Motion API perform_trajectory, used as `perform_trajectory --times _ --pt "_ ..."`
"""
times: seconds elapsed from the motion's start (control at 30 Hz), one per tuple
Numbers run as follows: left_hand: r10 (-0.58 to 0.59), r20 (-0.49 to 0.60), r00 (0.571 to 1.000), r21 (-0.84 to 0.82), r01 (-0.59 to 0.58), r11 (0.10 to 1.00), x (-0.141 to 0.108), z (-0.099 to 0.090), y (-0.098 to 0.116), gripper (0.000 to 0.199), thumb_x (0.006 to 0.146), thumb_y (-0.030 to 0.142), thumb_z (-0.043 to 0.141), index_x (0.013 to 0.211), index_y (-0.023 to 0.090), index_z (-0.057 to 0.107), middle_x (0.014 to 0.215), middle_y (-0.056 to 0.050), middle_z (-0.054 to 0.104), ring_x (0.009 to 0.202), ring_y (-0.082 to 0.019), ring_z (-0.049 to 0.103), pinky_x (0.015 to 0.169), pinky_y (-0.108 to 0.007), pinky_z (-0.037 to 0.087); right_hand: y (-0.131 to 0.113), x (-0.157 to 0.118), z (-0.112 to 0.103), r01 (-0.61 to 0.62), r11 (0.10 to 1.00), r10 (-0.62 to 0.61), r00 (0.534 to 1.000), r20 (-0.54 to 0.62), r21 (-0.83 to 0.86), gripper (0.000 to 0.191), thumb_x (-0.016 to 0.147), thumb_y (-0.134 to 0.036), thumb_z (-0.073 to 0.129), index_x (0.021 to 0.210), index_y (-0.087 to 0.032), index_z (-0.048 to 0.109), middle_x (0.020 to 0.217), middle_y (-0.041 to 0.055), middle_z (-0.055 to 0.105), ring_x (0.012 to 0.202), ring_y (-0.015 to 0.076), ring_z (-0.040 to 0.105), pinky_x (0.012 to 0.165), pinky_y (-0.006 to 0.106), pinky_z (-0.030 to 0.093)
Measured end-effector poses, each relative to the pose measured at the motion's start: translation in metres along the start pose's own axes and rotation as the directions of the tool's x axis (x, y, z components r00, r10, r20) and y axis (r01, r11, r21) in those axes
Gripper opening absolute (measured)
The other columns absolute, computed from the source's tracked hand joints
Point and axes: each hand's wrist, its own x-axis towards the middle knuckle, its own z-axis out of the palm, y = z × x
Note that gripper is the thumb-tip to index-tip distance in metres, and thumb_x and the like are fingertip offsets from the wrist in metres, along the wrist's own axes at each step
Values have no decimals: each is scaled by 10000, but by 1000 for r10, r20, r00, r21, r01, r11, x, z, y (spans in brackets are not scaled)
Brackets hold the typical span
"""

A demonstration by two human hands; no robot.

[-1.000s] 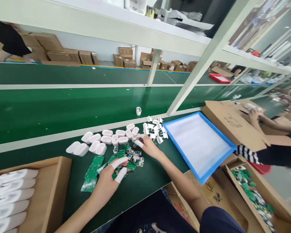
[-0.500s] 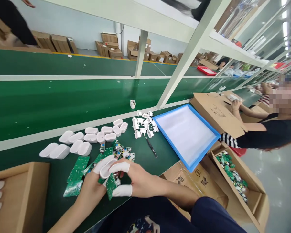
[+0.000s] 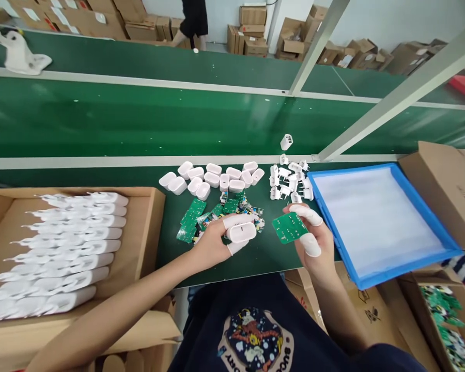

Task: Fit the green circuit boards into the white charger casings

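Observation:
My left hand (image 3: 217,238) grips a white plastic charger housing (image 3: 243,233), its slotted end turned toward me. In my right hand (image 3: 316,243) a green circuit board (image 3: 289,228) is pinched between thumb and fingers, solder side showing. White finger cots cover several fingertips. The two parts are held apart above the bench. Behind my left hand lies a pile of circuit boards (image 3: 231,205), with a flat green board panel (image 3: 192,219) on its left. White housings (image 3: 214,179) stand in rows beyond the pile. A cluster of white plug pieces (image 3: 293,178) sits beyond my right hand.
A blue-rimmed tray (image 3: 325,217) lies on the right. On the left, a cardboard box (image 3: 149,227) holds rows of white cabled parts (image 3: 96,222). A single white housing (image 3: 286,141) stands near the slanted post (image 3: 372,119). At lower right, another box contains circuit boards (image 3: 444,305).
My hands have moved apart; the circuit board is now away from the housing, flat side toward me. The view has swung left, bringing the box of white parts into sight.

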Motion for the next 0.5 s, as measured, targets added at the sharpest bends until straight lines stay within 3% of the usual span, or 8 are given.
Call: perform_trajectory --times 0.13,0.23,0.33,0.43,0.5 --pt "32 63 997 -12 -31 999 2 -1 4 338 786 199 636 1123 183 619 1127 -88 637 1031 -210 622 945 -330 473 -1 0 13 -1 998 3 999 -33 64 356 860 -533 550 1131 -304 573 1113 95 538 1050 272 545 877 454 492" --pt "-103 231 967 -177 146 973 2 -2 5 312 764 164 622 1068 180 554 1021 -48 590 940 -167 608 871 -302 486 -1 5 36 -24 982 47 991 -122 186 412 829 -612 541 1089 -294 563 1092 94 530 1023 264 554 869 442 499" --pt "-199 348 916 -320 315 893 -1 -1 3 439 736 187 662 1109 211 432 956 -1 549 847 -134 589 799 -291 495 -2 7 67 -130 951 179 971 -157 282 483 799 -673 511 1067 -271 511 1113 111 528 996 271 577 843 448 517" --pt "-177 261 949 -359 266 895 -5 2 0 620 652 212 770 1118 232 362 1088 -31 534 919 -159 586 804 -308 499 -5 1 91 -262 890 326 938 -117 374 505 814 -677 459 1094 -258 477 1133 127 541 1029 285 578 847 458 523" --pt "-141 139 980 -347 181 920 -6 5 -1 640 603 216 819 1052 234 362 1165 -48 520 992 -182 584 835 -321 499 -9 -5 100 -254 873 346 925 -160 417 513 819 -680 450 1110 -258 470 1124 125 542 1036 283 571 870 466 519"
